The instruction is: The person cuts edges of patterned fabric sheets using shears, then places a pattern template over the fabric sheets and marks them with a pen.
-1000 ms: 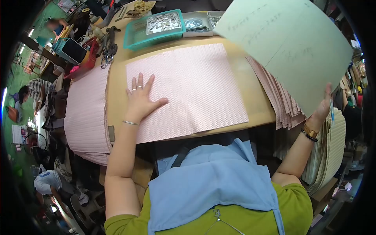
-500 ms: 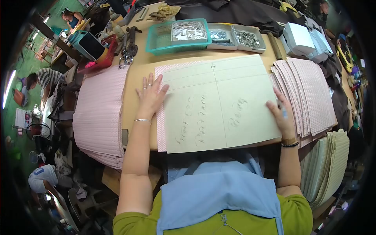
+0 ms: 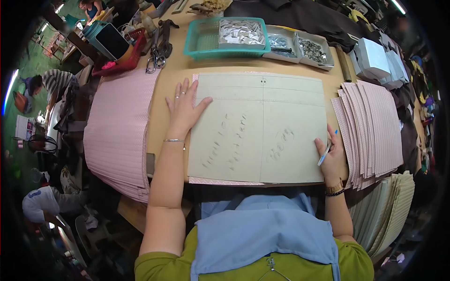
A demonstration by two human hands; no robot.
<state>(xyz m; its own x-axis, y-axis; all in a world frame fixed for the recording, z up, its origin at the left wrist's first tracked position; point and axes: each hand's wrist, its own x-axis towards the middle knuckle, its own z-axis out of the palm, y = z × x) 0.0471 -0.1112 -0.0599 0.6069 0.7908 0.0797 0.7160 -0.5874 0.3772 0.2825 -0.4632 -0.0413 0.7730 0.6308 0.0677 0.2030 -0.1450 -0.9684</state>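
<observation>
A pale green-grey card pattern [image 3: 293, 112] with ruled lines and handwriting lies flat on the table in front of me. Under it is a pink patterned sheet [image 3: 220, 181], showing only as thin strips along the edges. My left hand [image 3: 185, 110] rests at the card's upper left edge, fingers spread, thumb on the card. At the lower right edge, my right hand [image 3: 332, 159] holds a blue-and-white pen [image 3: 324, 157], its thumb against the card's edge.
Stacks of pink sheets lie left [image 3: 119, 126] and right [image 3: 375, 126]. Behind the card stand a teal basket [image 3: 201, 40] and a box of metal fittings [image 3: 313, 50]. Scissors [image 3: 155, 63] lie beside a red basket [image 3: 133, 54]. Other people work at the far left.
The card has turned to lie squarer over the pink sheet, covering more of its left side. My right hand has moved lower along the card's edge. The view has shifted slightly.
</observation>
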